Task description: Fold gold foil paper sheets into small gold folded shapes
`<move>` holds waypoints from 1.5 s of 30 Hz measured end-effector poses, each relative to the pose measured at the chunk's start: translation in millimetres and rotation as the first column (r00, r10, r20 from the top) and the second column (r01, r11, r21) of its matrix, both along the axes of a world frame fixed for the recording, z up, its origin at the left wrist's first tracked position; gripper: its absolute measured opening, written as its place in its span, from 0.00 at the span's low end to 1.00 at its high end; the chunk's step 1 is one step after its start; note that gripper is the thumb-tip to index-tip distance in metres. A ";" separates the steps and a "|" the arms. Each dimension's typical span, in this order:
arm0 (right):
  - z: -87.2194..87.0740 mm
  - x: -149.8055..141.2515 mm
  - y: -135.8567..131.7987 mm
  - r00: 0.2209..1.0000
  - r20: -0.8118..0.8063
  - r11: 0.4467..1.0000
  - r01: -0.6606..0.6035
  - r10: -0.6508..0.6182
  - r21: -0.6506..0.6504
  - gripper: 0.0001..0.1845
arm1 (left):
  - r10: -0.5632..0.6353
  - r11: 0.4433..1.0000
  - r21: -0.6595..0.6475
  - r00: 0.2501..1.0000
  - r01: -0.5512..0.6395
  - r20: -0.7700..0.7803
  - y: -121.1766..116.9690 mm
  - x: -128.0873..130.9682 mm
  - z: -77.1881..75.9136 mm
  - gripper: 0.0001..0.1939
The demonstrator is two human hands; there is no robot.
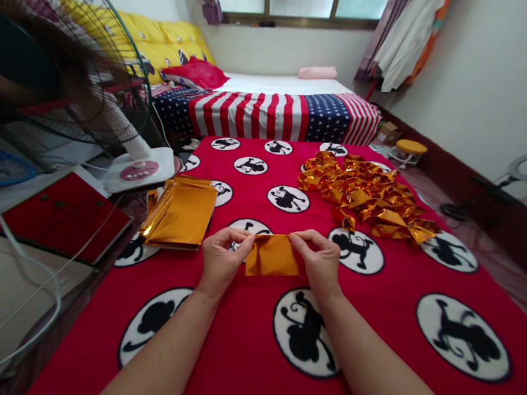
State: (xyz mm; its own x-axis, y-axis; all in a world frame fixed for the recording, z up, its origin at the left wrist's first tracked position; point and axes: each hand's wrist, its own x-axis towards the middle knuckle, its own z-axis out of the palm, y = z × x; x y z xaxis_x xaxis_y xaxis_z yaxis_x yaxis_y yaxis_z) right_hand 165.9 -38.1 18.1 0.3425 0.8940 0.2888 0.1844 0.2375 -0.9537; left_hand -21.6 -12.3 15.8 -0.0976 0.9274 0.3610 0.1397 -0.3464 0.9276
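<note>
Between my two hands is a sheet of gold foil paper (273, 259), its top edge pinched at both corners. My left hand (225, 255) is closed on the upper left corner, thumb against fingers. At the upper right corner my right hand (319, 256) pinches the same sheet. The paper hangs just above the red cloth and looks folded along its top edge. A stack of flat gold foil sheets (182, 213) lies to the left, beyond my left hand. Many folded gold foil pieces (360, 186) are heaped to the right, past my right hand.
A red cloth with black-and-white monkey circles (254, 351) covers the surface before me. On the left stand a fan (140, 165) and a red panel (61, 214). Behind is a bed with a striped cover (259, 115). A yellow stool (411, 147) stands at right.
</note>
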 end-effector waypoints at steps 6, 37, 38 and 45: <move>-8.0 0.1 3.1 0.992 0.119 0.996 0.039 -0.029 -0.084 0.10 | 0.051 0.991 -0.120 0.994 -0.063 -0.100 1.4 1.7 -0.4 0.09; -2.1 -0.2 6.8 0.660 0.750 0.980 0.110 0.054 -0.167 0.09 | 0.001 0.998 -0.041 0.690 -0.045 -0.724 -2.3 5.7 -3.0 0.10; -1.7 -0.6 6.9 0.655 0.752 0.978 0.101 0.073 -0.184 0.10 | -0.008 0.998 -0.050 0.679 -0.043 -0.734 -2.6 6.1 -2.3 0.11; 4.3 -10.3 6.9 0.587 0.805 0.957 0.180 0.083 -0.229 0.09 | 0.046 0.990 -0.040 0.572 -0.136 -0.819 -4.7 15.6 5.5 0.08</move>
State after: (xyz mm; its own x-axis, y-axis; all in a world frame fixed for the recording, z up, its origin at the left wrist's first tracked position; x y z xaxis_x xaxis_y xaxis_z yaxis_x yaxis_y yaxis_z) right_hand 155.7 -31.2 22.4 0.1338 0.9642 0.2288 0.9038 -0.0240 -0.4273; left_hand -6.0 -17.0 21.3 0.1098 0.9621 0.2495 0.8774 -0.2118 0.4305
